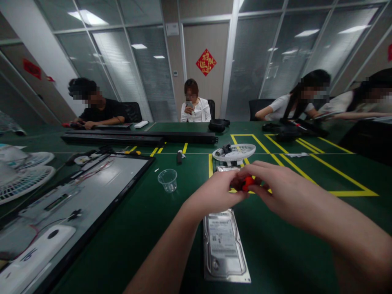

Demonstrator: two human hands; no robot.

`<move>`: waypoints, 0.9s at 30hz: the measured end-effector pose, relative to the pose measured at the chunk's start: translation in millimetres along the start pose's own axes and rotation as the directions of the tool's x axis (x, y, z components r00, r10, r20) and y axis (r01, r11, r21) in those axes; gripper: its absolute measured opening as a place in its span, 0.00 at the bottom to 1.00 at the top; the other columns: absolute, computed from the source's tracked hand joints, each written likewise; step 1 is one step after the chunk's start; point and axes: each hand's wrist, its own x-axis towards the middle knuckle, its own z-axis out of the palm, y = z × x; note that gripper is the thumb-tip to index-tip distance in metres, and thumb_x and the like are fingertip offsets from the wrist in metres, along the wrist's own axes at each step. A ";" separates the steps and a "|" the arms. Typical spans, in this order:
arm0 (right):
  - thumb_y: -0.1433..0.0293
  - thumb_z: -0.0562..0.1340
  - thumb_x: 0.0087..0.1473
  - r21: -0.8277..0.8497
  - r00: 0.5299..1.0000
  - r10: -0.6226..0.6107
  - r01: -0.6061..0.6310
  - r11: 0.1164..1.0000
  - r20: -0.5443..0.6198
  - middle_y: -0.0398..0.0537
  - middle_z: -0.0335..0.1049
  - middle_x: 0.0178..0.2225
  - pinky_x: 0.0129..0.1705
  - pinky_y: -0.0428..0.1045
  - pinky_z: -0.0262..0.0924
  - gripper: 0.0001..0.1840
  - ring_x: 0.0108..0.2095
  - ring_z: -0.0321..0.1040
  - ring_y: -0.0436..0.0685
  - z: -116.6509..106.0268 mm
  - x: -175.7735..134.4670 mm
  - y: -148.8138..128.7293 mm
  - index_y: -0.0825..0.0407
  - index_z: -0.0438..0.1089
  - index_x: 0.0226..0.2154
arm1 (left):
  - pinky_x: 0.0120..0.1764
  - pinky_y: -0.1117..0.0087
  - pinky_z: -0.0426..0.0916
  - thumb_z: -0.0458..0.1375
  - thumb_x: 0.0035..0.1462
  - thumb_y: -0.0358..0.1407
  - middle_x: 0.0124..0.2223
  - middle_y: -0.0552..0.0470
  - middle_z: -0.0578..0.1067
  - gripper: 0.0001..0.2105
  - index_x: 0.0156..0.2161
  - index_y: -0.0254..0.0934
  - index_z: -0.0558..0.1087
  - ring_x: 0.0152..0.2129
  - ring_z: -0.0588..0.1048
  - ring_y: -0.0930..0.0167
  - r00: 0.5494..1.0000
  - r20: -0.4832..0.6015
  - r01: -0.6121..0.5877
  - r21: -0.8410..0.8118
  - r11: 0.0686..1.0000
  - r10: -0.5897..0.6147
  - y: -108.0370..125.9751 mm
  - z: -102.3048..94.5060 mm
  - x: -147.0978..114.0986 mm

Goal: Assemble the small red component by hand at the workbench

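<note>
My left hand (216, 192) and my right hand (274, 179) meet in front of me, fingers closed around a small red-and-black object (248, 183). Most of that object is hidden by the fingers, so its kind cannot be made out. Below the hands a silver hard drive (226, 247) lies label up on the green table, its far end covered by my left hand. Just beyond my fingers, another flat silver piece (226, 168) shows in part.
A clear plastic cup (168, 181) stands left of my hands. A large display panel (101, 183) fills the left side, with white fan grilles (33, 179) beyond it. Ahead are a white round grille (245, 153) and long black bars (147, 139). Several people sit across the table.
</note>
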 end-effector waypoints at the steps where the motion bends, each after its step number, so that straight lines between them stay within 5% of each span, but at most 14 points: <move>1: 0.80 0.60 0.63 -0.008 1.000 -0.003 0.003 1.000 0.002 0.51 0.80 0.46 0.45 0.54 0.66 0.17 0.44 0.77 0.61 0.2 0.7 -0.4 0.47 0.79 0.46 | 0.49 0.61 0.75 0.65 0.62 0.31 0.48 0.44 0.84 0.10 0.49 0.34 0.79 0.45 0.82 0.62 1.000 -0.005 0.004 0.000 1.000 -0.004 0.0 0.1 0.0; 5: 0.69 0.66 0.64 -0.092 0.997 0.079 -0.080 0.993 -0.015 0.51 0.80 0.36 0.33 0.52 0.60 0.05 0.34 0.75 0.60 0.6 4.3 -2.1 0.49 0.79 0.39 | 0.49 0.60 0.76 0.70 0.58 0.34 0.50 0.42 0.84 0.16 0.51 0.35 0.78 0.46 0.82 0.60 1.000 -0.017 0.005 -0.010 1.000 -0.006 -0.5 0.5 -0.3; 8: 0.63 0.68 0.63 -0.129 0.989 0.148 -0.149 0.980 -0.016 0.49 0.79 0.31 0.29 0.52 0.56 0.07 0.29 0.73 0.60 0.6 3.9 -2.3 0.48 0.78 0.37 | 0.49 0.61 0.76 0.69 0.59 0.35 0.50 0.42 0.84 0.14 0.50 0.35 0.79 0.46 0.82 0.60 1.000 -0.008 0.003 -0.012 1.000 -0.003 -0.5 0.3 -0.2; 14: 0.77 0.61 0.63 -0.021 0.999 -0.022 0.021 1.000 -0.040 0.52 0.79 0.46 0.43 0.54 0.67 0.14 0.41 0.77 0.60 3.2 0.2 0.0 0.47 0.79 0.46 | 0.49 0.60 0.76 0.64 0.63 0.32 0.48 0.43 0.84 0.11 0.50 0.34 0.79 0.45 0.82 0.61 1.000 -0.009 -0.006 -0.001 1.000 0.006 0.3 -0.8 0.0; 19: 0.69 0.65 0.64 -0.092 0.997 0.063 -0.067 0.994 -0.044 0.52 0.80 0.38 0.35 0.54 0.64 0.07 0.35 0.76 0.62 4.1 4.0 -1.2 0.49 0.80 0.41 | 0.49 0.60 0.76 0.69 0.57 0.32 0.52 0.42 0.83 0.19 0.53 0.35 0.77 0.47 0.82 0.60 1.000 -0.022 -0.012 -0.037 0.999 0.011 0.5 -0.5 -1.2; 22: 0.63 0.68 0.63 -0.120 0.990 0.137 -0.139 0.983 -0.028 0.50 0.79 0.33 0.31 0.53 0.61 0.06 0.32 0.75 0.63 2.9 3.7 -2.1 0.48 0.79 0.38 | 0.48 0.61 0.76 0.68 0.58 0.33 0.49 0.43 0.83 0.14 0.49 0.34 0.78 0.45 0.82 0.61 1.000 -0.001 -0.009 -0.019 1.000 0.009 -0.1 -0.7 -0.8; 27: 0.78 0.64 0.61 -0.031 1.000 0.004 -0.005 1.000 -0.025 0.50 0.81 0.45 0.43 0.55 0.68 0.14 0.42 0.78 0.62 0.9 0.4 -0.7 0.47 0.79 0.45 | 0.47 0.63 0.74 0.64 0.60 0.30 0.47 0.45 0.83 0.10 0.47 0.34 0.78 0.43 0.81 0.64 1.000 0.002 -0.021 -0.004 1.000 0.021 -0.9 -1.2 0.2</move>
